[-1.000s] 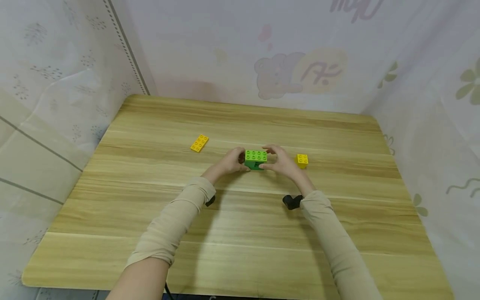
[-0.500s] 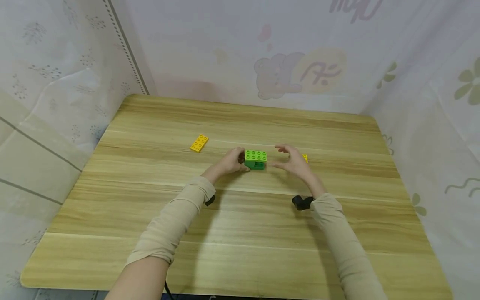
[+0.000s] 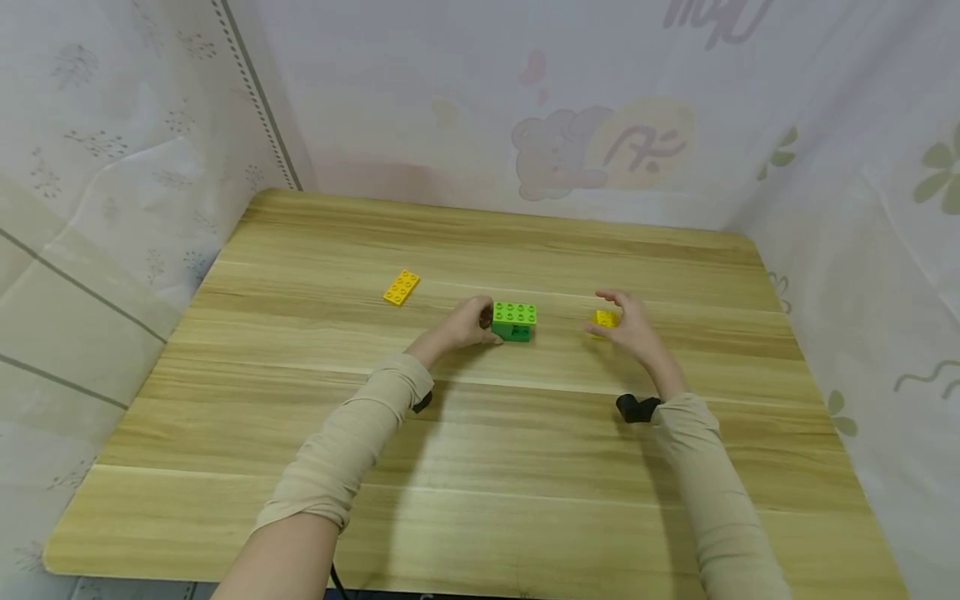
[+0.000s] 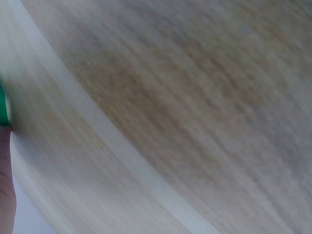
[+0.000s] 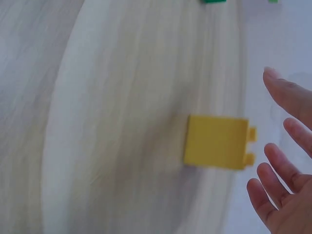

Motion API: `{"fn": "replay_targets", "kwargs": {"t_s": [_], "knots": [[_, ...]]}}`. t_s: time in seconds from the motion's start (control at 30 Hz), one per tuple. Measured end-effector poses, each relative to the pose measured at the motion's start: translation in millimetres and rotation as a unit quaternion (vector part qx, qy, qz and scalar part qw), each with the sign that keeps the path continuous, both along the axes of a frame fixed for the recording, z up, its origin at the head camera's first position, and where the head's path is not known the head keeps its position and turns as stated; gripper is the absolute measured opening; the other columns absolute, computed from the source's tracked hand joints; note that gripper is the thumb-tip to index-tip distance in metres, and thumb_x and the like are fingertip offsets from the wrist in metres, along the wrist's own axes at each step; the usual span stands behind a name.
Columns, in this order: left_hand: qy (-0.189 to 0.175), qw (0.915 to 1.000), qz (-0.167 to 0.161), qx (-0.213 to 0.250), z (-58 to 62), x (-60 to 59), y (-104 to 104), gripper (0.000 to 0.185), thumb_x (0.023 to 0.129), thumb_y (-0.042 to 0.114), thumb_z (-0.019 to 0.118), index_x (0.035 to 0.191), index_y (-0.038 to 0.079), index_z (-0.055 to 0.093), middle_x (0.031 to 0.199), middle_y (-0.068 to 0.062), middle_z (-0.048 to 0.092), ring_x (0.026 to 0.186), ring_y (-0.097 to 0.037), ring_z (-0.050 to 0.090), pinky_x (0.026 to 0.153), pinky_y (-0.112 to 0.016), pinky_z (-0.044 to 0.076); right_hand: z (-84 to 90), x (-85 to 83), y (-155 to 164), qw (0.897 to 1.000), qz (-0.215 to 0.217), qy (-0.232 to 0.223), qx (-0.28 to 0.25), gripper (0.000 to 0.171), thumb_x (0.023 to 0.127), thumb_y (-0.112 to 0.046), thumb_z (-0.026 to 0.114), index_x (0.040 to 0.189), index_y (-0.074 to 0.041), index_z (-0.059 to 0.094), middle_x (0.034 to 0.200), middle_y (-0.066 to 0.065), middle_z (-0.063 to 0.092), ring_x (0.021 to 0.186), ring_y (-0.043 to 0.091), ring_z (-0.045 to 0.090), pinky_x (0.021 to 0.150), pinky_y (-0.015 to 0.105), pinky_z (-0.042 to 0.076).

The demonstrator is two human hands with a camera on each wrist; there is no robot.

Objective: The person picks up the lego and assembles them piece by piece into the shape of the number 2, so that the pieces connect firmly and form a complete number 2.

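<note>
— Green bricks (image 3: pixel 513 320) sit near the middle of the wooden table (image 3: pixel 480 467): a light green one stacked on a darker green one. Who has them?

— Left hand (image 3: pixel 467 325). Its fingers curl against the stack's left side and hold it on the table. The left wrist view is blurred; it shows only a sliver of green at the picture's left edge and a bit of finger below it.

— And the right hand (image 3: pixel 633 327)?

— Well apart from the stack, to its right. It is released, fingers spread and fairly straight, gripping nothing. It hovers just beside the small yellow brick (image 3: pixel 604 319), which lies on the table between that hand and the stack.

— Touching it?

— Not in the right wrist view. There the yellow brick (image 5: pixel 216 142) lies flat on the wood with a gap between it and the fingertips (image 5: pixel 274 75). The right hand (image 5: pixel 285 195) is plainly open.

— Anything else on the table?

— One flat yellow plate (image 3: pixel 401 287), off to the left and farther back, well apart from both hands. Patterned cloth hangs round the table on three sides.
</note>
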State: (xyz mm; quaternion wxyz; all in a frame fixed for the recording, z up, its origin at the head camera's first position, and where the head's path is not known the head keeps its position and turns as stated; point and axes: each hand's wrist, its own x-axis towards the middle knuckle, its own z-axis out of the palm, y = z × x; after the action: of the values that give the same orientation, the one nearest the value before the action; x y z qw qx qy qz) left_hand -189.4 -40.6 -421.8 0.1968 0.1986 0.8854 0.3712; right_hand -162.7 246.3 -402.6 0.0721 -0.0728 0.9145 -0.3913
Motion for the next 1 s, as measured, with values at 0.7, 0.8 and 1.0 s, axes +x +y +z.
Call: {"fn": "replay_targets", "kwargs": {"t_s": [0.7,0.8,1.0], "knots": [[0.005,0.9999,-0.005,-0.015,0.6,2.2,-0.3,0.040,0.075,0.010,0.074,0.105,-0.002,0.051,0.099,-0.013,0.055,0.088,-0.021,0.050,0.081,-0.030,0.047,-37.0,0.6,18.5,0.999,-0.007,-0.040,-0.009,0.064,0.082,-0.006,0.067,0.135,0.003,0.033,0.128,0.028,0.038,0.116,0.041,0.042,0.099,0.052,0.037],[0.005,0.9997,-0.009,-0.020,-1.5,2.2,-0.1,0.040,0.075,0.011,0.074,0.105,-0.002,0.051,0.099,-0.013,0.055,0.089,-0.020,0.050,0.082,-0.030,0.047,-39.7,0.8,18.0,0.999,-0.011,-0.039,0.004,0.055,0.082,-0.007,0.066,0.128,0.006,0.039,0.121,0.026,0.046,0.109,0.037,0.045,0.095,0.049,0.040],[0.007,0.9999,-0.005,-0.008,-3.2,0.8,0.9,0.043,0.075,0.010,0.074,0.110,-0.002,0.051,0.104,-0.014,0.057,0.094,-0.022,0.053,0.087,-0.032,0.048,-32.4,-3.0,16.0,0.998,-0.023,-0.051,0.000,0.056,0.082,-0.011,0.067,0.129,0.005,0.039,0.118,0.025,0.050,0.104,0.035,0.049,0.091,0.045,0.043]]}}
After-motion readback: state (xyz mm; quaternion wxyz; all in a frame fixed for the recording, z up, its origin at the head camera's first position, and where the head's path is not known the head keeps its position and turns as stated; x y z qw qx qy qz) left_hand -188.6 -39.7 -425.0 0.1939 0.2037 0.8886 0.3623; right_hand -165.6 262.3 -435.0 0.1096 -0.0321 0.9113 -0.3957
